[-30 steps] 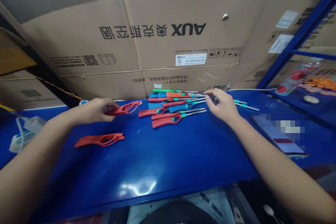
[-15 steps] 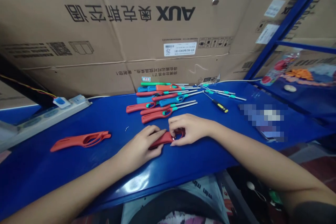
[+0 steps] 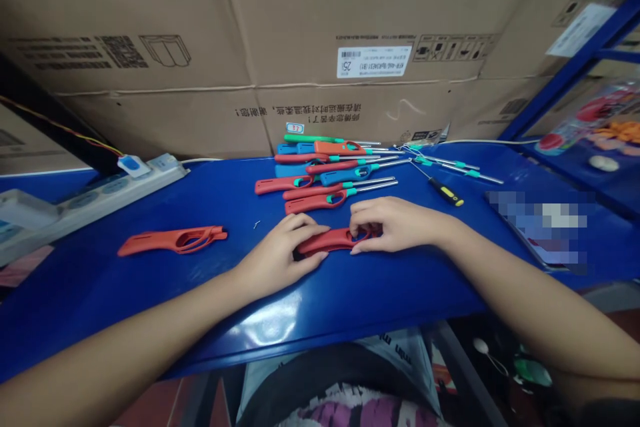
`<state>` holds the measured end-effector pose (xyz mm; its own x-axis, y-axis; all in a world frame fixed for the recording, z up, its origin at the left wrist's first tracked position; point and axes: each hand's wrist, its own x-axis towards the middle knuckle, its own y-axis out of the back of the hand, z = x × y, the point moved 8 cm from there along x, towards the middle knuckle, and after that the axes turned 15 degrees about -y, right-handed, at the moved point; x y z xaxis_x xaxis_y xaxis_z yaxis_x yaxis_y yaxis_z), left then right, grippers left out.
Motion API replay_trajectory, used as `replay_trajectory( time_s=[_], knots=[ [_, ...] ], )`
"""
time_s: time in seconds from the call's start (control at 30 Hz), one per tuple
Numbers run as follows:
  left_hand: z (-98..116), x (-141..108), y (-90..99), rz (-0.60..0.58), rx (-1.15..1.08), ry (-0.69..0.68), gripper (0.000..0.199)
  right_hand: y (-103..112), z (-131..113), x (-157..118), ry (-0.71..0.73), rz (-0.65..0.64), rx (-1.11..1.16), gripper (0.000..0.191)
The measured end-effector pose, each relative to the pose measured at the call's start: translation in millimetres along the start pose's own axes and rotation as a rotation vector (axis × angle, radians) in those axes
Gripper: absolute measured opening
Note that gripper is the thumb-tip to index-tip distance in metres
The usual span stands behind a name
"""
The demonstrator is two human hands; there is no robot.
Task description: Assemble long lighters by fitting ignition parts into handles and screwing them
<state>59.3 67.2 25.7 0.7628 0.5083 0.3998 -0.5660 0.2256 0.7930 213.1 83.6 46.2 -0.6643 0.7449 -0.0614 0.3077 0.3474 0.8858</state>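
A red plastic lighter casing [image 3: 333, 239] lies on the blue table between my hands. My left hand [image 3: 283, 250] is closed round its left end, thumb along the near side and fingers on the far side. At the casing's right end, by the looped trigger guard, my right hand [image 3: 387, 225] grips with bent fingers and thumb; whether a small part is between its fingertips is hidden. Another red casing [image 3: 173, 241] rests further left. Behind my hands lies a pile of red, blue and green lighters, among them a red one [image 3: 315, 202] with a metal rod.
A screwdriver [image 3: 447, 192] and thin metal rods [image 3: 470, 170] lie at the back right. A blurred flat object [image 3: 540, 230] is on the right. The left side has a power strip [image 3: 95, 197]. A large cardboard box [image 3: 280, 27] stands behind the table.
The view has shifted downward. My hands are slightly further apart along the casing, and more of its red middle shows between them. The small light bit at my right fingertips is out of sight.
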Motion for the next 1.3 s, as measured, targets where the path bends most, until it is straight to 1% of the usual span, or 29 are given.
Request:
replay_trajectory(
  time_s=[0.1,0.17,0.37,0.43,0.6,0.8,0.93,1.1,1.23,1.3],
  knots=[
    [-1,0,1.2,0.000,0.007,0.018,0.040,6,5,1,-0.045,0.037,0.020,0.031],
    [0,0,1.7,-0.008,0.012,0.023,0.044,10,8,0,-0.061,0.066,-0.009,0.028],
    [2,0,0.7,-0.028,0.026,0.006,0.043,15,8,-4,-0.033,0.060,-0.056,0.015],
    [1,0,0.4,-0.023,0.022,0.011,0.043,17,7,-4,-0.024,0.077,-0.068,0.013],
    [-2,-1,1.2,0.007,0.000,0.028,0.040,22,3,-6,0.024,0.135,-0.081,0.011],
    [-4,-2,7.1,0.102,-0.007,0.049,0.039,27,1,-8,0.084,0.225,-0.104,0.013],
    [-6,-2,7.4,0.120,-0.006,0.044,0.040,23,-4,-7,0.132,0.220,-0.098,0.014],
    [-13,-3,7.5,0.160,-0.038,0.097,0.041,16,-10,-6,0.179,0.217,-0.103,0.014],
    [-17,-3,4.9,0.173,-0.108,0.160,0.030,8,-18,-5,0.212,0.204,-0.126,0.015],
    [-17,-3,4.0,0.171,-0.120,0.180,0.026,3,-23,-5,0.238,0.216,-0.173,0.016]
  ],
)
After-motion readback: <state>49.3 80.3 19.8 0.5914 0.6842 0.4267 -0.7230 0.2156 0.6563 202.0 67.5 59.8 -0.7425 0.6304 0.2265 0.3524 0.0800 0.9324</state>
